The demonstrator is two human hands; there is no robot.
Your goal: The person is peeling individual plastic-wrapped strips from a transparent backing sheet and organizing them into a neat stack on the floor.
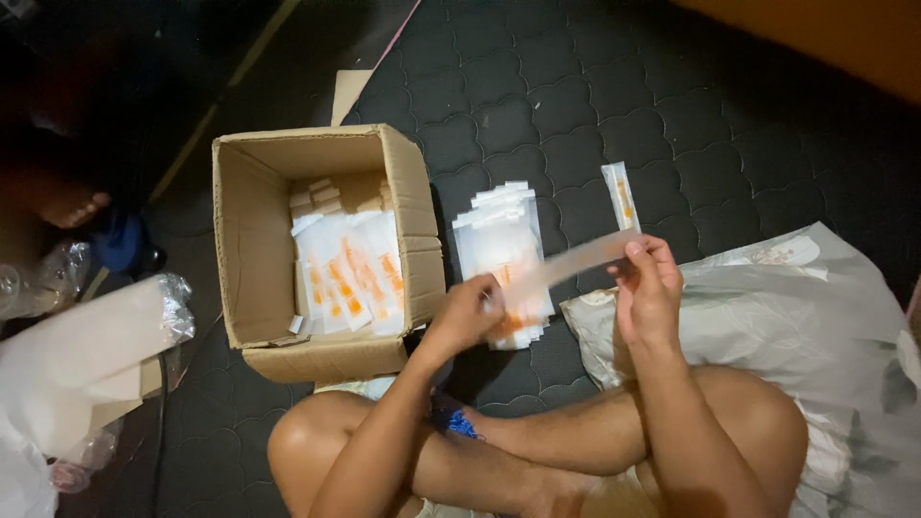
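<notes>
There is one cardboard box (326,251), one stack of white sachets (501,251), one loose sachet (621,195), one blurred strip (585,254), two hands (470,312) (649,288) and one pillow (767,307).

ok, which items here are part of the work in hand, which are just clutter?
In use:
- long clear packet, held by right hand and left hand
- stack of packets
- cardboard box of packets
- single packet

Lying about:
- white roll in plastic
- pillow
- crumpled plastic
</notes>
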